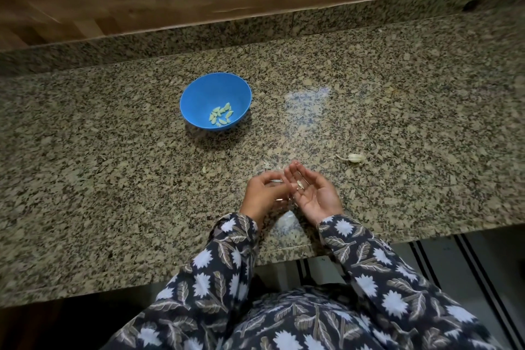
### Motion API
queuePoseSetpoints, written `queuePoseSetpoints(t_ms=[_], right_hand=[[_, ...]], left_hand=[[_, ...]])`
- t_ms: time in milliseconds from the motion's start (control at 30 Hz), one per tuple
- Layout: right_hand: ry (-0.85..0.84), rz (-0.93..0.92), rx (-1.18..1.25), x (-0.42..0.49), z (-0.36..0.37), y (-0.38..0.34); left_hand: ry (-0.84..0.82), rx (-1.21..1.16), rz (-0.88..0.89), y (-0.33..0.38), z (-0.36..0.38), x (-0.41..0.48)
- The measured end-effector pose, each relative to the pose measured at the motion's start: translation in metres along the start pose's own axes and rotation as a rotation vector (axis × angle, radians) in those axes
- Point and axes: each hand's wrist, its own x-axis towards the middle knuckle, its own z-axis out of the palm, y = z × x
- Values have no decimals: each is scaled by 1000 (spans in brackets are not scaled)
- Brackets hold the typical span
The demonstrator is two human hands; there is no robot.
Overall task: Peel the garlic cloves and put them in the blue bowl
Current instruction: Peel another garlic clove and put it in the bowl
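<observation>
A blue bowl (199,91) stands on the granite counter, left of centre, with several peeled pale cloves (221,115) in its bottom. My right hand (315,193) lies palm up near the front edge, fingers nearly straight, with a small clove or scrap of skin (299,184) resting on them. My left hand (262,196) is right beside it, fingers curled and pinching at a thin strip of skin (275,180) by the right fingertips. What the left fingers hold is blurred. An unpeeled garlic piece with a stem (353,158) lies to the right of my hands.
Bits of papery skin (287,219) lie on the counter (113,179) between and below my wrists. A raised granite ledge (284,24) and a wooden wall run along the back. The counter's front edge is just below my forearms.
</observation>
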Motion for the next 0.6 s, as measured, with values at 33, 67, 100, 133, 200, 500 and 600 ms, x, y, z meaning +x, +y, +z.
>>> queuePoseSetpoints(t_ms=[33,67,100,133,200,500,600], right_hand=[[-11,4,-44,-1,0,0],[-19,10,-85,-2,1,0],[-24,13,-120,-3,1,0],[-27,20,-146,-3,0,0],[-32,37,-187,-4,0,-1],[16,70,-206,0,-2,-10],[110,20,-339,1,-3,-11]], left_hand=[[-14,42,-8,1,0,1],[-20,81,-25,2,1,3],[-21,118,-46,4,2,4],[-16,156,-66,6,3,6],[8,254,-84,7,5,9],[77,138,-15,6,3,11],[233,388,170,-1,-8,18]])
